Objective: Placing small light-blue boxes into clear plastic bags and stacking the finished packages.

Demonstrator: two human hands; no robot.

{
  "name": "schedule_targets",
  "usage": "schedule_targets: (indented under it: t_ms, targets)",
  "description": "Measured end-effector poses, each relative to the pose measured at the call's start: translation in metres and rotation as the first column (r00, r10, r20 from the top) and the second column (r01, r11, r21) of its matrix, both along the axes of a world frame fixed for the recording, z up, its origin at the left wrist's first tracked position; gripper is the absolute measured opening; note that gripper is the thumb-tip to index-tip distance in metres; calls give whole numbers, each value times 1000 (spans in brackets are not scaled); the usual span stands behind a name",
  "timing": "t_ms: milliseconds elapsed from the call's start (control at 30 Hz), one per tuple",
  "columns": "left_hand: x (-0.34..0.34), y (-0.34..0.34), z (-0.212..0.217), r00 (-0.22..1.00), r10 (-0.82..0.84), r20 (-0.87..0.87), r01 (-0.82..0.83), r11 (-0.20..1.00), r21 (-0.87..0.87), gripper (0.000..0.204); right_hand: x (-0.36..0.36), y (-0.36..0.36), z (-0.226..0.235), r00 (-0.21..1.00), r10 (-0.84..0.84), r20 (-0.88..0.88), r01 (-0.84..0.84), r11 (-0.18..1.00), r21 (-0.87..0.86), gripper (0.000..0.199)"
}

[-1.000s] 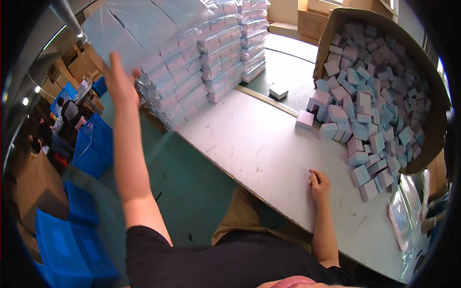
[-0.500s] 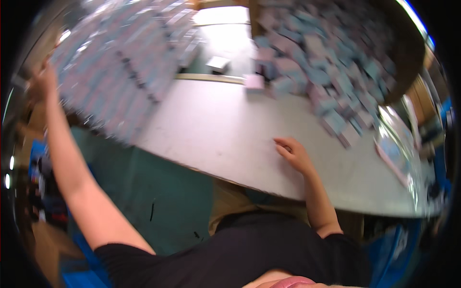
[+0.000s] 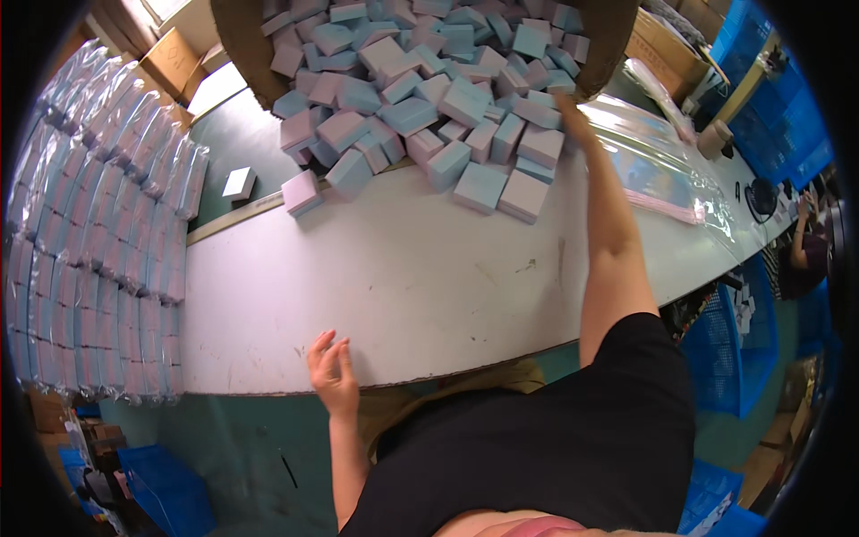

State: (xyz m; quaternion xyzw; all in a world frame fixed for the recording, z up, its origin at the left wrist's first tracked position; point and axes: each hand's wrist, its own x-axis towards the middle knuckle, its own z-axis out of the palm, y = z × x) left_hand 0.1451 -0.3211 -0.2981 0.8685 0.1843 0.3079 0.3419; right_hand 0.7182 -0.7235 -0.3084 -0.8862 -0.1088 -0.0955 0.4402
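Observation:
A heap of small pink and light-blue boxes (image 3: 407, 116) spills from a large cardboard carton (image 3: 246, 55) onto the white table (image 3: 394, 277). My right hand (image 3: 573, 118) reaches to the heap's right side, beside the carton's edge. Its fingers are dark and hard to make out there, so any hold on a box cannot be told. Over the table's front edge hovers my left hand (image 3: 334, 369), its fingers loosely bent and apart, with nothing in them. Clear-wrapped packs of the same boxes (image 3: 98, 242) are stacked at the table's left end.
Clear plastic bags (image 3: 658, 170) lie on the table's right. One white box (image 3: 239, 183) sits alone on a dark surface behind the wooden strip (image 3: 237, 217). Blue crates (image 3: 729, 345) stand at the right, and a blue bin (image 3: 165, 488) at lower left. Another person (image 3: 810, 246) is far right.
My left hand has come away from the wrapped stack to the table's front edge. My right hand has gone from the front of the table up to the heap. The view has swung right.

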Motion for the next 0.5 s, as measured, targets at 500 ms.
schedule_targets:
  t_ms: [500]
  targets:
    - [18,-17,-6,997,39,-69,-14,946,325,19,-112,-76,41,944,-127,305,231,915,-332,37]
